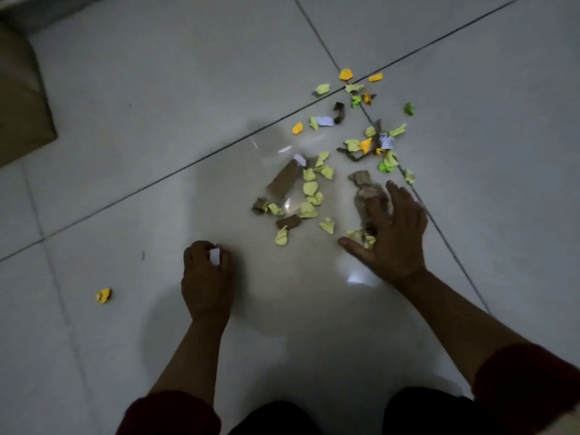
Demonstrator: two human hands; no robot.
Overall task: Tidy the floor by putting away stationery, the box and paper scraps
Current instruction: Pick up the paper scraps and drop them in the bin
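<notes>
1. Step in hand: we judge this to be the gathering of paper scraps, well short of done. Most of the litter lies scattered on the tiled floor ahead of us, right of centre.
2. Left hand: near and left of centre, fingers curled into a fist, pinching a white paper scrap that shows between them; wrist straight, dark red sleeve at the forearm.
3. Right hand: fingers spread and flat, thumb pointing left, palm down, over a crumpled brown cardboard piece and some pale yellow scraps. It is blurred; we cannot tell whether it touches them.
4. Remaining scraps: yellow pieces around a flat brown cardboard strip at centre; orange scraps at the far edge; one stray orange-yellow scrap near left, well apart.
5. Next move, as we judge it: sweep or rake the right-hand cluster together, then close the fingers on it.
6. Brown box corner: far left.
</notes>
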